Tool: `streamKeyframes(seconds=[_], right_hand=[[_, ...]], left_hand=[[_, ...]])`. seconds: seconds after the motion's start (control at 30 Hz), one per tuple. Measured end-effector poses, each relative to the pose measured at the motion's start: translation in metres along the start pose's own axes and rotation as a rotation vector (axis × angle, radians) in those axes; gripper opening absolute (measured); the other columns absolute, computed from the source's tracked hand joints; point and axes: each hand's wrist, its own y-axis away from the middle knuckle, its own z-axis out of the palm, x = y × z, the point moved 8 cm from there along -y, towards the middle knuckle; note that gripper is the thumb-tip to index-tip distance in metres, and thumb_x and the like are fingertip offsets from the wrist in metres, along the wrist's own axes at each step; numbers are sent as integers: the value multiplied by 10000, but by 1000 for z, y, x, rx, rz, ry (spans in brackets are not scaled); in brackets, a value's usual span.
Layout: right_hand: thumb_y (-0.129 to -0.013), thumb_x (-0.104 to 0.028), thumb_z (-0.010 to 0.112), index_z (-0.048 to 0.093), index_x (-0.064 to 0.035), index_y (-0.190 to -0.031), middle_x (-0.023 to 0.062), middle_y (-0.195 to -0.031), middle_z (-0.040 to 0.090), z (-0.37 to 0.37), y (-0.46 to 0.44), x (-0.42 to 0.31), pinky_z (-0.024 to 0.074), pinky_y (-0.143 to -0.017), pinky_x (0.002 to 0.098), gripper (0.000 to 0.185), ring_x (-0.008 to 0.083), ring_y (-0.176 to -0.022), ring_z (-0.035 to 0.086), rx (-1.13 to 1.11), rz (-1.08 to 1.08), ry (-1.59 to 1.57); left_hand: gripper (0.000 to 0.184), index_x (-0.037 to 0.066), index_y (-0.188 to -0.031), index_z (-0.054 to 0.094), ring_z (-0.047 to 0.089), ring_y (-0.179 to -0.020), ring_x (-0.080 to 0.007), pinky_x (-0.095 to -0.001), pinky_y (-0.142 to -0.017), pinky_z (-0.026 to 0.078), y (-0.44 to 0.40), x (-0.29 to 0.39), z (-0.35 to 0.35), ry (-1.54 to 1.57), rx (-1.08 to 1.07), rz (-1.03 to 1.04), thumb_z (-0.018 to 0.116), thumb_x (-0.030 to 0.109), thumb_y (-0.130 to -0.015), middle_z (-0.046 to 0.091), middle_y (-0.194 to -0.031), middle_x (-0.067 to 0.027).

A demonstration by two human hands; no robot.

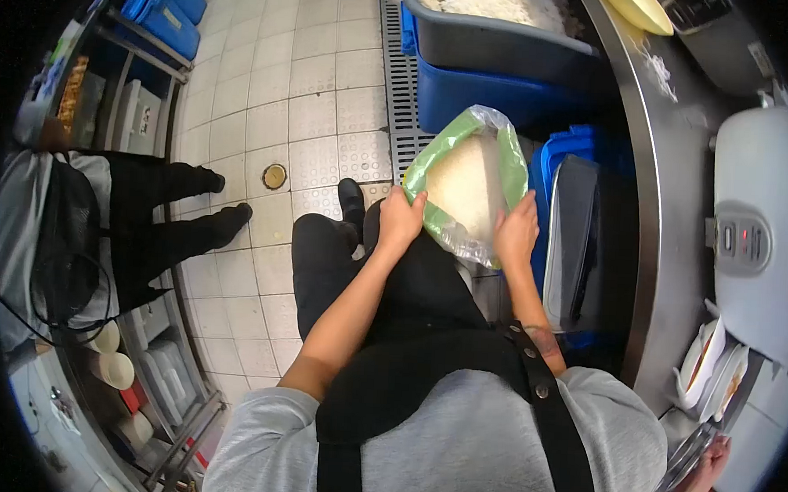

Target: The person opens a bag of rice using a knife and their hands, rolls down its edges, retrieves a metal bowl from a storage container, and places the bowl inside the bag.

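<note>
A green plastic bag (433, 164) with clear, crinkled sections is open in front of the person's lap, its loose rim forming an uneven oval around pale, fine grains (465, 186). The left hand (401, 218) has its fingers clamped on the bag's left edge, and the right hand (516, 229) has its fingers clamped on the opposite edge.

Just beyond the bag, a smooth blue plastic bin (506, 97) stands below a grey tub (500, 41) of lumpy white material (497, 4). A slotted metal drain grate (404, 97) crosses the square-tiled floor (278, 91), where some tiles carry small round bumps. To the right runs a brushed-steel counter (681, 206), near a rounded, pale grey appliance (760, 187) with a lit red indicator. A co-worker (140, 226) in black trousers is at left.
</note>
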Motion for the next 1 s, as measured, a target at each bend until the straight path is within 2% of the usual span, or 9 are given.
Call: streamKeyframes(seconds=[0.17,0.4,0.47,0.63,0.73,0.83,0.87,0.97,1.0], right_hand=[[-852,-117,518,561,94,-1009,276,-881,602,28,39,38,436,-734,470,267,467,-836,564,-128,226,-424],[-919,-172,402,546,39,-1087,176,-1069,593,191,75,107,465,-843,424,306,310,-945,584,-242,1036,-1833],[-918,-177,345,540,28,-1109,184,-1128,567,175,78,120,434,-933,436,342,312,-1037,551,-176,1222,-2101],[-912,-216,344,549,11,-1103,150,-1088,588,153,60,125,447,-894,441,361,288,-985,573,-13,1023,-2223],[-914,-264,359,556,-5,-1093,137,-1087,586,179,65,144,452,-880,432,371,275,-977,577,-50,1079,-2147],[-934,-397,353,538,-16,-1132,138,-1126,567,164,76,151,445,-869,404,468,277,-1018,556,0,1165,-1608],[-928,-385,382,525,8,-1139,169,-1138,556,143,72,153,448,-857,407,469,300,-1017,554,-16,1016,-1313],[-912,-337,444,498,60,-1144,252,-1117,547,64,53,109,453,-813,434,463,380,-978,556,52,531,-602],[-907,-319,461,491,75,-1143,278,-1100,548,45,47,83,455,-797,446,460,410,-959,559,96,363,-393]], left_hand=[[285,-85,-1048,494,650,-634,-326,-442,-519,511,-33,-45,63,637,-206,-411,512,90,-824,601,-936,-244],[302,8,-1141,490,601,-940,-307,-476,-738,509,-44,-54,135,1288,-239,-789,359,41,-870,589,-1052,-165],[311,-22,-1143,492,579,-998,-303,-486,-826,480,-46,-50,109,1476,-314,-832,344,97,-896,576,-1104,-172],[334,-61,-1150,492,547,-1071,-273,-394,-969,415,-61,-86,85,1565,-569,-438,326,140,-943,561,-1150,-190],[291,-26,-1063,546,590,-979,-287,-375,-886,473,-56,-79,80,1489,-579,-460,355,147,-929,612,-1050,-171],[233,14,-952,580,615,-841,-285,-376,-781,498,-51,-63,20,542,-219,-452,388,134,-895,639,-934,-145],[175,20,-879,578,598,-702,-287,-378,-677,490,-81,-82,7,352,-14,-222,443,125,-843,631,-785,-137],[179,0,-904,571,581,-747,-298,-382,-698,461,-59,3,-35,158,505,311,522,140,-804,607,-807,-165],[241,-8,-955,562,575,-816,-301,-403,-742,450,-61,33,-21,-9,459,430,548,183,-807,604,-875,-164]])
